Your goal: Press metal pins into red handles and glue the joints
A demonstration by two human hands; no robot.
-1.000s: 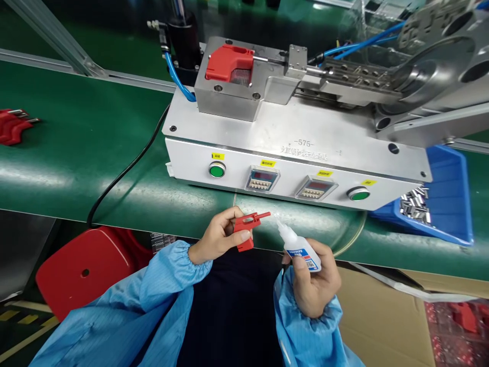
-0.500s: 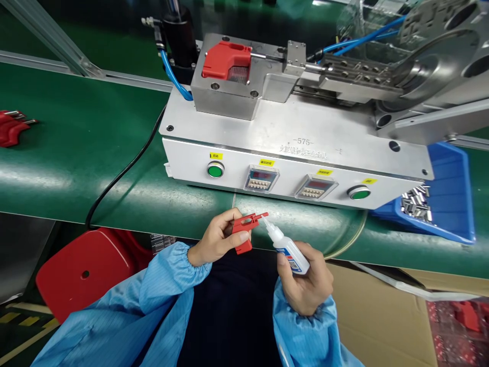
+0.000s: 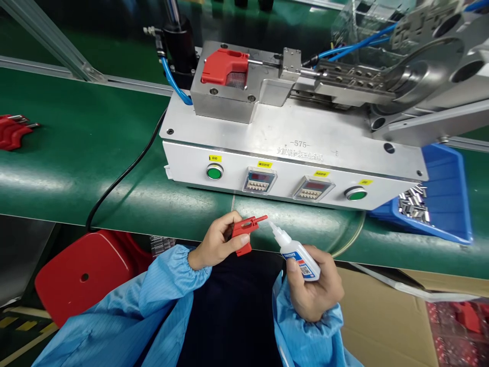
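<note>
My left fingers [image 3: 229, 220] are clamped on the red plastic part [image 3: 241, 232], which sits just off the edge of the green worktop [image 3: 76, 153]. My right fingers [image 3: 310, 250] are clamped round the glue bottle [image 3: 298, 260], its nozzle [image 3: 274, 229] just apart from the part's thin arm. Steady wrists matter at this small gap.

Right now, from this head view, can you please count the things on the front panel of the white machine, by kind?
Front panel:
Green round push buttons: 2
Digital displays: 2
Yellow labels: 4
Total: 8
</note>
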